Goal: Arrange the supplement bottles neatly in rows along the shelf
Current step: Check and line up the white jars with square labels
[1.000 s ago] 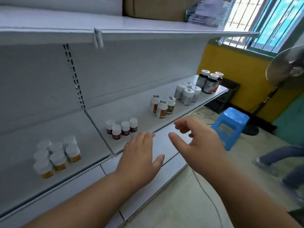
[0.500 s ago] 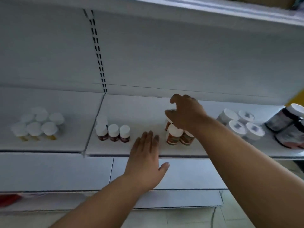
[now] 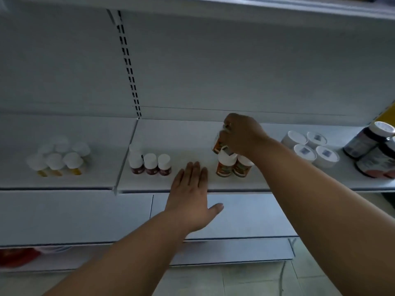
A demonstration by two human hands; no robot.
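**Right hand on orange-label bottle, left hand flat at shelf edge**

Right hand [image 3: 242, 134] at about 1 o'clock from frame centre, fingers curled round the top of an orange-label bottle [image 3: 217, 144], lifted and tilted above the shelf [image 3: 188, 144]. Cap hidden under the fingers; only lower label visible. Two more orange-label bottles [image 3: 233, 165] upright just below it at 5 o'clock of the held one, touching each other, right one partly covered by the wrist.

Left hand [image 3: 190, 197] flat, fingers straight and together, thumb out toward 3 o'clock, holding nothing. Fingertips over the shelf's front edge; contact with shelf not clear.

Dark-red bottles [image 3: 150, 164] at 9 o'clock of left hand's fingertips, three in front row, a fourth behind, mostly hidden. Yellow bottles [image 3: 58, 157] farther toward 9 o'clock past the shelf divider, blurred, count hard to make out. White tubs [image 3: 311, 147] at 3 o'clock of right hand, four, top labels unreadable. Large dark bottles [image 3: 372, 146] at far 3 o'clock, cut off by frame edge. Red object [image 3: 17, 256] at 8 o'clock on lower level, cut off, unidentifiable.
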